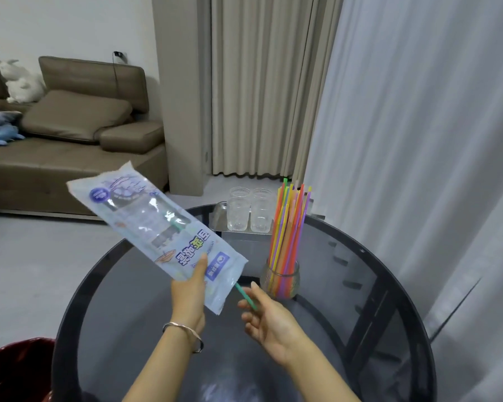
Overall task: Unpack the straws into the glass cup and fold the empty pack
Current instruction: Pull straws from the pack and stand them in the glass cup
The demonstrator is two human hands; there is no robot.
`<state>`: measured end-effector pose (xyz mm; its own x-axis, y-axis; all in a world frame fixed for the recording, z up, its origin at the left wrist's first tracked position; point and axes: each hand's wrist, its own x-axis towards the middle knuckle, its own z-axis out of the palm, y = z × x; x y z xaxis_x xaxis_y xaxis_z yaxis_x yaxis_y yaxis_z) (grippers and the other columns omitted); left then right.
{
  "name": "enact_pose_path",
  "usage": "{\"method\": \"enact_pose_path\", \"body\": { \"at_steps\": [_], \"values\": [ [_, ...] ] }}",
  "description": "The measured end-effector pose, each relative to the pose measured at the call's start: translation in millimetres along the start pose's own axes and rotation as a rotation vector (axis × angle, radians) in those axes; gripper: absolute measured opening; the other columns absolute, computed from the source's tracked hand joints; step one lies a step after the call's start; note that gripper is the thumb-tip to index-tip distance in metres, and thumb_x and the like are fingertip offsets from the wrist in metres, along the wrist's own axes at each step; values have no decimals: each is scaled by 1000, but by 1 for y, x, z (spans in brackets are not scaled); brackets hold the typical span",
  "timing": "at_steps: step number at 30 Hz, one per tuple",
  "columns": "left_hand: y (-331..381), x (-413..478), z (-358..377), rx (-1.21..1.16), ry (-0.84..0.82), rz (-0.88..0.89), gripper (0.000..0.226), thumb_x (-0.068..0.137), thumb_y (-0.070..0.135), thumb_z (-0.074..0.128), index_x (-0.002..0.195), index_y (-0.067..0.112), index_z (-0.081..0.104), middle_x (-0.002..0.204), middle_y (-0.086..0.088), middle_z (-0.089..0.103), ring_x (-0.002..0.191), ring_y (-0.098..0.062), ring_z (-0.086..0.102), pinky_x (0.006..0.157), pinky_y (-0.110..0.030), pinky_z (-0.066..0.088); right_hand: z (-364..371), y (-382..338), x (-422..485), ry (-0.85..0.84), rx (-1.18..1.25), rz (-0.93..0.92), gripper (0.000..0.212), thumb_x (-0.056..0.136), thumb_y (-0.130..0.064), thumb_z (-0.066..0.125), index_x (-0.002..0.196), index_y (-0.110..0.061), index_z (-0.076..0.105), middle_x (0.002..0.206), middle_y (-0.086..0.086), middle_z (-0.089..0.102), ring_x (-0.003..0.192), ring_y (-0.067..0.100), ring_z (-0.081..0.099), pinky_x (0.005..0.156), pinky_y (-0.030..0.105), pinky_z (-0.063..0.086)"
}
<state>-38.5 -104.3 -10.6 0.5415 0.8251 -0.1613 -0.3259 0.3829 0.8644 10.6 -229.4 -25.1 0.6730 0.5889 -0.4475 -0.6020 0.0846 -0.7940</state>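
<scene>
Head view: the left hand (pixel 188 297) grips the lower end of a pale blue printed plastic straw pack (pixel 154 227), tilted above the round dark glass table (pixel 360 285). The right hand (pixel 269 320) pinches a green straw (pixel 244 295) poking from the pack's bottom, near the clear glass cup (pixel 279 281) crammed with bright coloured straws (pixel 288 227).

Living room with a white wall (pixel 55 21) at the back. Against it, on the left, a brown leather sofa (pixel 70 161) with loose cushions; on its seat a white plush toy (pixel 21 82) and a blue bundle of fabric (pixel 0 132). Above the sofa back, a wall socket (pixel 119 55) with a black cable hanging down. Right of the sofa, a beige pillar (pixel 180 97), then beige pleated curtains (pixel 259 82) reaching down to the pale grey floor (pixel 26 256). Far right, a white sheer curtain (pixel 418 111). Nearest, a round dark glass table (pixel 134 300) on a black frame; at lower left, a dark red bin (pixel 15 369). Soft, even light.
</scene>
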Motion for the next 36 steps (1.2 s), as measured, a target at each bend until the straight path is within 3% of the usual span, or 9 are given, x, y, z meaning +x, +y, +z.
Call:
{"method": "enact_pose_path", "body": {
  "at_steps": [6,11,14,17,23,27,29,33,36],
  "values": [
    [-12,14,-4,-184,27,-168,37,87,20,64,123,16,58,114,-3,67,82,-13,65,75,-36,56,-18,-21,6,192,289,-147,5,83,-13,67,87,-10,66,56,-3,65,47,5,56,41,14,46],
    [-21,18,-1,-283,-18,-265,29,89,11,61,117,16,58,123,-8,63,66,-10,71,54,-29,60,-27,-28,13,225,394,-191,5,84,-11,65,83,-10,61,55,-2,52,35,4,42,33,13,33],
    [-25,15,2,-293,-33,-297,24,89,11,60,112,17,61,124,-8,63,76,-13,68,65,-34,57,-21,-23,10,150,254,-192,6,85,-13,66,88,-8,64,62,-1,60,42,5,50,39,14,42],
    [-22,12,6,-331,-43,-313,29,89,10,60,117,15,59,114,-8,67,66,-12,71,53,-33,60,-24,-34,8,157,136,-304,5,86,-11,63,86,-7,66,62,0,65,45,5,56,44,14,47],
    [-19,14,8,-339,-37,-279,41,89,12,61,130,13,55,128,-9,62,88,-15,64,65,-31,57,-64,-101,-2,551,-162,-809,17,92,-19,55,95,-6,66,68,3,58,49,6,51,46,13,47],
    [-19,13,12,-320,-65,-290,32,89,12,61,120,16,58,117,-7,65,85,-13,65,65,-30,58,-65,-134,0,604,-372,-946,24,96,-24,47,93,-8,64,67,3,54,54,11,50,49,19,47],
    [-20,14,13,-310,-68,-300,25,89,11,61,112,17,60,109,-4,67,82,-12,65,59,-27,58,-61,-147,10,612,-489,-994,28,96,-26,46,91,-4,64,64,0,52,55,11,49,51,23,43],
    [-18,15,13,-315,-64,-295,32,88,8,61,119,15,58,108,-5,68,86,-15,64,60,-28,58,-49,-158,30,554,-784,-983,33,97,-25,45,86,1,62,63,3,53,54,11,45,47,10,37],
    [-17,16,14,-315,-63,-289,35,87,9,62,122,15,57,117,-8,66,88,-16,64,66,-32,56,-41,-157,46,403,-981,-865,31,96,-26,47,76,-7,60,61,4,55,53,15,50,54,27,43]
  ]
}}
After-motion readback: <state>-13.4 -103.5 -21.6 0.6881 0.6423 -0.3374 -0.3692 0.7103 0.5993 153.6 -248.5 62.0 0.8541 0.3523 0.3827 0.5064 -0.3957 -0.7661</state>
